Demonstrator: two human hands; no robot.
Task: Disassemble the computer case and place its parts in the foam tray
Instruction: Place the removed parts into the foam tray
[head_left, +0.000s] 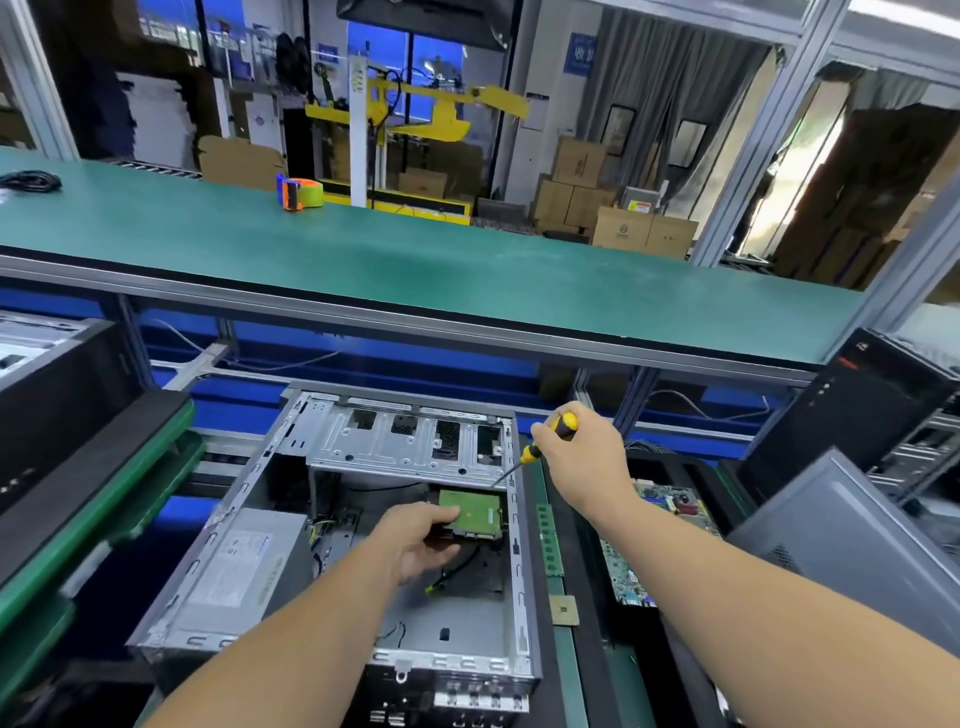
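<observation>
The computer case (363, 545) is laid open at the centre; a hard drive (475, 514) is seated inside it toward the right, a power supply (244, 561) toward the left; a circuit board (649, 545) is set to the right of the case; a tape dispenser (298, 191) is placed on the tabletop (415, 270) behind.

A green tabletop (563, 670) carries the open computer case (332, 519), with a black foam tray (597, 649) just right of the case and an upper green shelf (415, 270) beyond it holding a tape dispenser (298, 192).

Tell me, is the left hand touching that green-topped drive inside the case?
Touching. The head view shows the left hand with fingers curled around the hard drive, gripping its near edge.
</observation>
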